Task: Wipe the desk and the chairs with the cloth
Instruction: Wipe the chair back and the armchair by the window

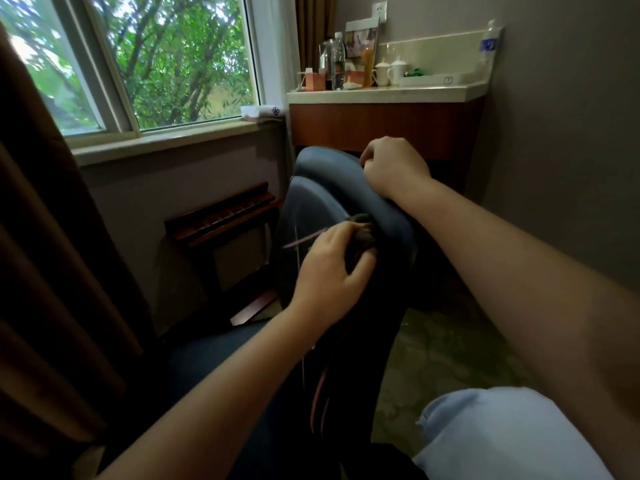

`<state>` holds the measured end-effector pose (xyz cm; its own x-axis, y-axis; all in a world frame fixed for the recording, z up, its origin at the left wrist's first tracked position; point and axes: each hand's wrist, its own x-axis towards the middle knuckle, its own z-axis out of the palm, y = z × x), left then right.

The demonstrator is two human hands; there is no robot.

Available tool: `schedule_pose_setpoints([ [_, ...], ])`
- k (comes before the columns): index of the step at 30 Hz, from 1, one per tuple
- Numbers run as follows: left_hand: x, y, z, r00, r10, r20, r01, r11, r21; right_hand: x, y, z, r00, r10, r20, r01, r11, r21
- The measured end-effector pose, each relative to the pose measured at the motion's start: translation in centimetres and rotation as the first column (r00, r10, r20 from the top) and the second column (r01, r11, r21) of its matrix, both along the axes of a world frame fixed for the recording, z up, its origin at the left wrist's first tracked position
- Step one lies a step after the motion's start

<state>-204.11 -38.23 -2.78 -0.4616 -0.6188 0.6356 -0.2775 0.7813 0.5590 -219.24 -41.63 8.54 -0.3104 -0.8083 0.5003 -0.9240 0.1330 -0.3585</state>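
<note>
- The left hand (329, 268) grips the dark bunched cloth (362, 233). Fingers and thumb curl round it, and the cloth protrudes past the fingertips.
- The cloth is pressed against the backrest of the dark blue padded chair (322, 188), just below its curved top edge and between the two hands.
- The right hand (394, 168) grips the top edge of the backrest, with the fingers curled over the far side. It sits above the cloth and slightly to its right, apart from it.
- Count: one cloth, one chair in view, two hands.
- The wooden desk with a pale top (381, 95) stands behind the chair, against the wall and beside the window (156, 64), well apart from the cloth.
- On the desk are two white lidded cups (389, 72) side by side and one orange bottle (367, 65). One clear plastic bottle (337, 62) stands in the left group, and a second clear bottle (490, 39) stands on the ledge at the right end.
- One folding wooden rack (221, 216) stands below the window sill, left of the chair.
</note>
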Motion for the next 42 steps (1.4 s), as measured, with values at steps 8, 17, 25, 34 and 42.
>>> schedule_pose_setpoints([
  [8,2.4,1.0,0.5,0.998,0.025,0.049,-0.017,0.989,-0.148,2.3,2.9,-0.6,0.980,-0.001,-0.201,0.021,0.995,0.099],
  [17,-0.7,-4.2,3.4,0.962,0.170,0.211,-0.150,0.983,-0.107,1.3,3.3,-0.7,0.999,-0.037,-0.013,0.037,0.999,0.010],
  [25,1.8,0.2,1.9,0.981,-0.059,0.184,0.089,0.984,-0.156,1.1,3.3,-0.7,0.999,-0.025,0.023,0.025,1.000,-0.018],
  [34,3.0,0.8,0.1,0.992,-0.019,0.125,0.036,0.990,-0.137,1.6,3.3,-0.8,0.999,-0.033,-0.043,0.033,0.999,0.001],
  [42,-0.3,-3.2,2.1,0.986,0.164,0.028,-0.163,0.986,-0.033,1.1,2.8,-0.7,0.999,-0.038,-0.018,0.037,0.999,-0.022],
])
